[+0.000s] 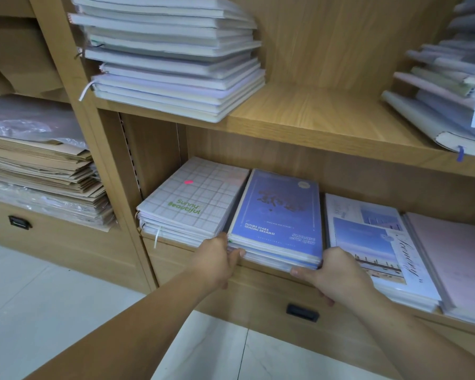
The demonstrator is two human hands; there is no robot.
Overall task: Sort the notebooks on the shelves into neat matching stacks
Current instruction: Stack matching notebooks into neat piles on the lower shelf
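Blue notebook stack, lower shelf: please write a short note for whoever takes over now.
Hands: left hand and right hand each grip a front corner of the blue stack.
Beside it: checked stack to its left, scenery stack and pink stack to its right, each looks matched.
To do: square the blue stack; the white upper stack and the mixed upper stack lie uneven.

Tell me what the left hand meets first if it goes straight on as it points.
The left hand points into the lower shelf and grips the blue notebook stack at its left front corner, so that stack comes first. The grid-cover stack sits close beside; the gap's depth is unclear.
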